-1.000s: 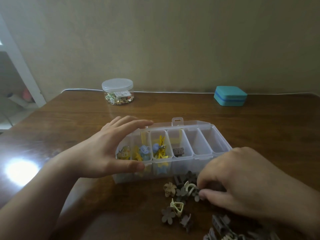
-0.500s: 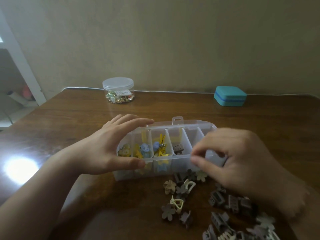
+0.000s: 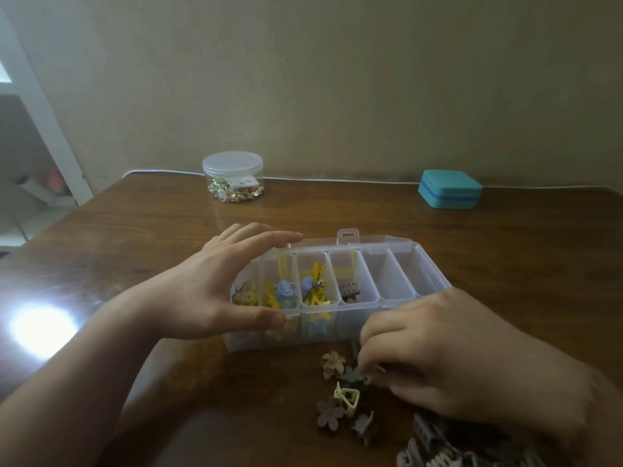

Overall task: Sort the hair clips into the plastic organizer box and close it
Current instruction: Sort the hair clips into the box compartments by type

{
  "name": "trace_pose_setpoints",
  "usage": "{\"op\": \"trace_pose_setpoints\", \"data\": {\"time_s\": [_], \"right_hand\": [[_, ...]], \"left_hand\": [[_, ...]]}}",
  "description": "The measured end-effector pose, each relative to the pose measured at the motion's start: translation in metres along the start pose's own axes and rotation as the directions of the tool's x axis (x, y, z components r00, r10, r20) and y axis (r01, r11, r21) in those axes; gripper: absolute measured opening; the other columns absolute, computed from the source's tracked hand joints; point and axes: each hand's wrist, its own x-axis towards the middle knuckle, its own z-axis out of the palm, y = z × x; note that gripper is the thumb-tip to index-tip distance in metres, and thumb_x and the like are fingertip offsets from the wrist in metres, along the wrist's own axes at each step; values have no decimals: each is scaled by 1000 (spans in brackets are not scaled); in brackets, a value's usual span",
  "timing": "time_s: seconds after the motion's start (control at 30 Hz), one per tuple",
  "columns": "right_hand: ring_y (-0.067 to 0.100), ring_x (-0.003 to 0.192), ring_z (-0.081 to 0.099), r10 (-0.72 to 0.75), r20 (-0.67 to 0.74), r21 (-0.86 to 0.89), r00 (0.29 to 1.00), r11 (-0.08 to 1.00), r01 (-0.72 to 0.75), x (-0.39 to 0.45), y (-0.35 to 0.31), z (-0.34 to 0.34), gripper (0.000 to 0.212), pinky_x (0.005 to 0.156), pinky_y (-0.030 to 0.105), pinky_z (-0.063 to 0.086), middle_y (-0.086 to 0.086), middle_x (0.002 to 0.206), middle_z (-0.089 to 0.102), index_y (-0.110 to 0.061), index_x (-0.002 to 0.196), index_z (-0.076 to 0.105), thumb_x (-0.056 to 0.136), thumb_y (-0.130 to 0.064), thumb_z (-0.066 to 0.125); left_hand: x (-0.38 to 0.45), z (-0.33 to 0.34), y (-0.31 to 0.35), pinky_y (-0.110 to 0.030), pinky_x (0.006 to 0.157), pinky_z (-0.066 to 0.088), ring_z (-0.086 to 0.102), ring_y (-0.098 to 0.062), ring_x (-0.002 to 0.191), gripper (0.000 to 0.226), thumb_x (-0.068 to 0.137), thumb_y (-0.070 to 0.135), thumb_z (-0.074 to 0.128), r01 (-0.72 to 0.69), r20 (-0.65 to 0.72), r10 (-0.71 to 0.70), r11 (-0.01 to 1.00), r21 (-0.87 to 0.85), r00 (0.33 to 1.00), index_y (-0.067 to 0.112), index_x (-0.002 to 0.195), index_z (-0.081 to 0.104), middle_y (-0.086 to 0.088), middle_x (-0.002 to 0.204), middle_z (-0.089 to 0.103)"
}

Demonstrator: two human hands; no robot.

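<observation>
The clear plastic organizer box (image 3: 387, 276) lies open on the wooden table, lid (image 3: 377, 240) folded back. Its left compartments hold yellow and blue clips (image 3: 315, 286); a brown clip (image 3: 349, 291) sits in the fourth, and the two right ones look empty. My left hand (image 3: 202, 291) grips the box's left end, thumb on the front wall, fingers over the back rim. In front of the box, my right hand (image 3: 455, 358) reaches into the loose clips and pinches a small flower clip (image 3: 375, 370). A beige flower clip (image 3: 332, 364), a cream claw clip (image 3: 349, 397) and a grey flower clip (image 3: 328, 412) lie beside it.
Several grey claw clips (image 3: 435, 443) lie piled at the bottom right. A clear lidded jar of gold pins (image 3: 232, 176) and a teal case (image 3: 450, 188) stand at the table's far edge, along a white cable (image 3: 337, 179). Bright glare (image 3: 40, 326) marks the left tabletop.
My right hand rose from the clip pile to the box's right compartments, then came back down to the pile. My left hand kept its hold on the box.
</observation>
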Motion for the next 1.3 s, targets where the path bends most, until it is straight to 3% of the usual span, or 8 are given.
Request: {"op": "trace_pose_setpoints", "data": {"time_s": [0.13,0.27,0.43,0.57,0.73,0.87,1.03,1.3], "right_hand": [[-2,85,65,96,-252,363,963,932,2,-1,5,-14,15,65,14,52,-19,100,68,-31,98,70,84,-30,69],[6,62,61,325,-508,478,798,877,-54,18,8,-16,13,51,9,42,-14,98,70,-27,92,70,79,-25,73],[-7,92,63,340,-490,267,802,935,-233,25,15,-2,18,75,23,57,-12,103,71,-25,96,72,84,-34,63],[-1,81,65,131,-358,199,925,978,-61,7,6,-3,11,66,19,54,-17,95,69,-27,93,72,86,-32,65],[-3,68,59,-28,-362,79,932,995,61,-3,-3,-11,7,59,9,39,-17,93,69,-27,89,73,83,-25,71],[-2,67,63,9,-85,-52,996,999,-14,1,-1,2,26,52,24,53,-23,91,69,-40,104,66,78,-41,65],[3,66,63,21,1,-67,1000,998,-21,6,-1,14,16,49,29,53,-18,82,67,-40,96,63,81,-42,61],[-20,75,56,216,-491,345,844,938,-39,25,3,-16,17,63,2,44,-14,95,70,-18,96,72,80,-24,73]], "left_hand": [[0,0,0,-43,109,37,31,-2,133,90,65,78,59,6,7,-6,1000,-8,1000,52,145,26,31,136,35],[0,-1,0,-41,109,36,30,0,133,90,66,78,59,4,11,-4,1000,5,1000,53,145,25,30,137,35],[-1,0,1,-44,109,36,31,-4,134,91,65,79,58,6,6,-6,1000,0,1000,51,145,26,28,137,36],[0,0,1,-41,109,36,31,-2,133,90,65,78,59,5,8,-6,1000,5,1000,52,145,26,31,135,35],[0,0,0,-43,109,36,32,-3,133,90,66,78,59,1,7,-1,1000,6,1000,52,145,26,31,136,35],[0,0,0,-42,109,37,30,-1,133,90,65,78,59,4,10,-4,1000,-1,1000,52,145,26,33,136,34],[0,0,0,-42,110,35,30,-1,133,90,66,78,59,10,8,-10,1000,6,1000,53,145,25,31,136,34],[0,-1,0,-40,111,34,27,2,133,90,65,79,58,14,17,-14,1000,11,1000,54,145,24,31,137,32]]}}
